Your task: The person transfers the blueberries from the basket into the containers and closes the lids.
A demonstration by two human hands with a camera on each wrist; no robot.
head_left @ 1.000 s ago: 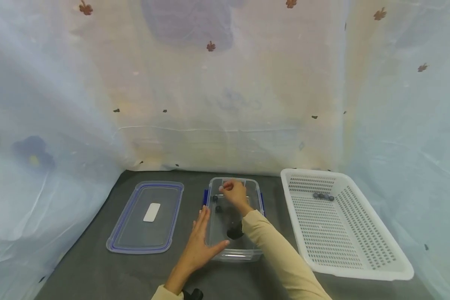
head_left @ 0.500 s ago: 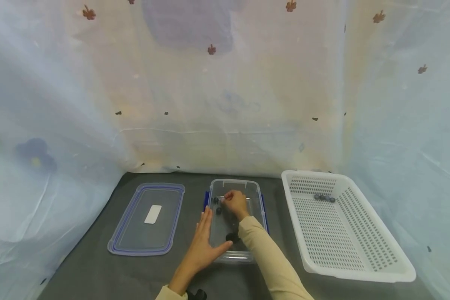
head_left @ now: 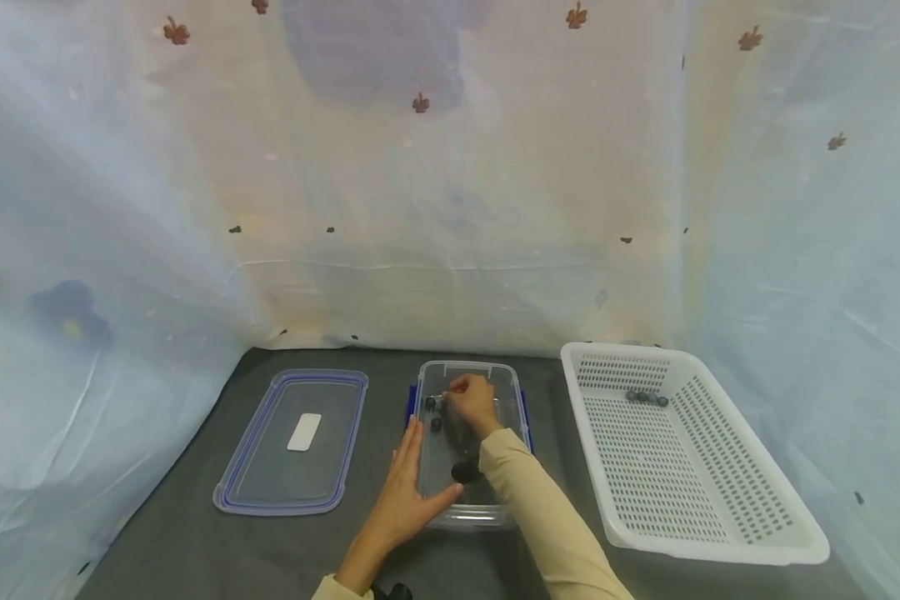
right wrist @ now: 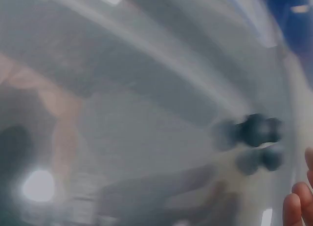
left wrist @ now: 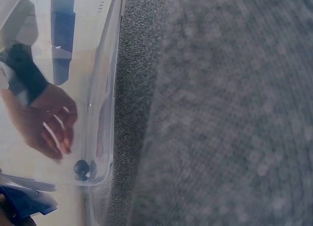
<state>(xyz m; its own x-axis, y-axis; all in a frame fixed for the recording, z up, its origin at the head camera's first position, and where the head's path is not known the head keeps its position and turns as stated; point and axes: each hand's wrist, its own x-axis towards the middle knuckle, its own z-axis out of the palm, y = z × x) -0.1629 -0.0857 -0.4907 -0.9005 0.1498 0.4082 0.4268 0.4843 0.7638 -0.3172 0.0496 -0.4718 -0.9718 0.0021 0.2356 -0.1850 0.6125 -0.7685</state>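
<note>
A clear plastic box (head_left: 468, 518) stands in front of me. My left hand (head_left: 399, 504) rests along its left side, fingers straight, thumb stretched over the near rim. Inside the box, my right hand (head_left: 474, 406) reaches down at the far left with curled fingers; I cannot tell whether a small thing is between its fingertips. Two dark round berries, likely blueberries (head_left: 437, 424), lie on the box floor by the left wall. In the right wrist view the blueberries (right wrist: 254, 130) appear with their reflections, left of the right hand's fingertips (right wrist: 292, 211).
At left lies the box's clear lid (head_left: 279, 479), with a blue seal and a white label. A white perforated basket (head_left: 656, 483) stands at right, several similar berries (head_left: 647, 398) along its far end. Blue clips (head_left: 411, 402) flank the box. Plastic sheeting hangs behind.
My right hand has come down from the box's far end, where it pinched a small pale round thing, to near the berries. My left hand has stayed beside the box.
</note>
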